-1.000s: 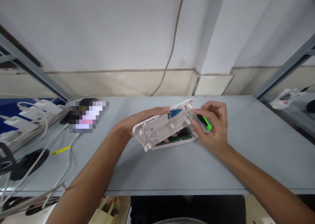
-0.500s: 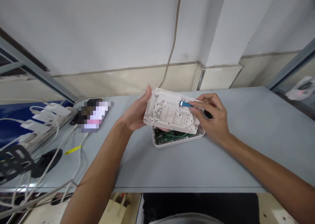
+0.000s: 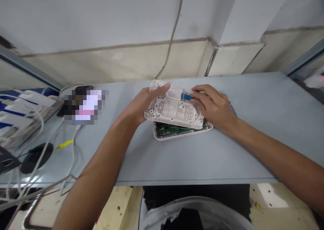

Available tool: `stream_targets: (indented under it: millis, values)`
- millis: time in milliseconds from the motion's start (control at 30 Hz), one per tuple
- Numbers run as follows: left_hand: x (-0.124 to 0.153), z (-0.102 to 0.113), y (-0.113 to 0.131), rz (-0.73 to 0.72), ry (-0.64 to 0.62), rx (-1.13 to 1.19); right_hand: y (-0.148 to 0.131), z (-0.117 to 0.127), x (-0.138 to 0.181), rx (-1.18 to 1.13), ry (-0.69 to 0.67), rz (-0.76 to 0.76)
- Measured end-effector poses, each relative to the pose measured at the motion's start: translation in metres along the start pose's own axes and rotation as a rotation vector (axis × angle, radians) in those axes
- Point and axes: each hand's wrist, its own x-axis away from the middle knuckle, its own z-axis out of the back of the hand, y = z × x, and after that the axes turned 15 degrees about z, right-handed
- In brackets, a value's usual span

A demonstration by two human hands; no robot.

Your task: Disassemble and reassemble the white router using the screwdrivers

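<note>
Holding a white perforated plastic cover (image 3: 174, 108) tilted just above a shallow white plastic base tray (image 3: 182, 138), the person's left hand (image 3: 144, 105) is grasping the cover's left side, with the fingers (image 3: 160, 90) clenched across its upper face. The person's right hand (image 3: 212, 107) is resting against the cover's right end, and its fingers (image 3: 199, 95) are curling in beside a small blue fibre-optic connector (image 3: 186, 96); whether they are pinching that connector cannot be told from this view. The cover is sitting askew over the tray's far half and is overlapping it, leaving a green circuit board (image 3: 168, 129) exposed along the near side. The tray is lying flat on a pale grey-blue bench (image 3: 177, 164), near the middle of its width. Off to the left, a white power strip (image 3: 22, 118) is carrying white plug adapters, with white cables (image 3: 45, 144), a yellow tag (image 3: 65, 144) and a round black object (image 3: 36, 158) lying nearby.
</note>
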Motion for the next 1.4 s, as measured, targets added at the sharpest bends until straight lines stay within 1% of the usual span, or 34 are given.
stream_targets:
  millis: [67, 133, 267, 367, 433, 600, 667, 867, 1033, 1100, 1167, 1233, 1300, 1400]
  values:
    - [-0.006, -0.001, -0.005, -0.048, 0.081, 0.001, 0.003, -0.002, 0.002, 0.027, -0.04, 0.004]
    - [-0.012, 0.0, -0.011, -0.065, 0.142, 0.017, 0.006, -0.004, 0.005, 0.052, -0.077, 0.036]
    - [-0.021, 0.004, -0.015, -0.03, 0.189, 0.046, 0.008, -0.006, 0.01, 0.181, -0.106, 0.137]
    - [-0.022, 0.004, -0.015, -0.005, 0.229, 0.072, 0.005, -0.004, 0.012, 0.287, -0.133, 0.223]
    - [-0.021, 0.003, -0.014, -0.001, 0.231, 0.082, 0.002, -0.002, 0.013, 0.314, -0.142, 0.239]
    - [-0.018, -0.002, -0.016, -0.038, 0.184, 0.059, -0.003, 0.002, 0.016, 0.318, -0.176, 0.27]
    - [-0.019, -0.004, -0.016, -0.038, 0.184, 0.065, -0.004, 0.003, 0.018, 0.284, -0.149, 0.255]
    - [-0.024, -0.003, -0.021, -0.042, 0.187, 0.046, 0.0, 0.007, 0.028, 0.117, -0.042, 0.122]
    - [-0.027, 0.004, -0.018, -0.093, 0.169, 0.014, -0.001, 0.007, 0.028, 0.111, 0.018, 0.125]
    - [-0.026, 0.008, -0.015, -0.116, 0.16, 0.024, -0.004, 0.009, 0.026, 0.15, 0.094, 0.144]
    - [-0.025, 0.013, -0.011, -0.146, 0.171, 0.051, -0.008, 0.013, 0.023, 0.178, 0.21, 0.186]
    - [-0.025, 0.019, -0.008, -0.191, 0.2, 0.083, -0.011, 0.017, 0.022, 0.145, 0.302, 0.25]
    - [-0.026, 0.024, -0.006, -0.236, 0.212, 0.108, -0.014, 0.018, 0.022, 0.07, 0.303, 0.312]
    - [-0.028, 0.031, -0.006, -0.27, 0.201, 0.109, -0.014, 0.013, 0.023, -0.025, 0.197, 0.343]
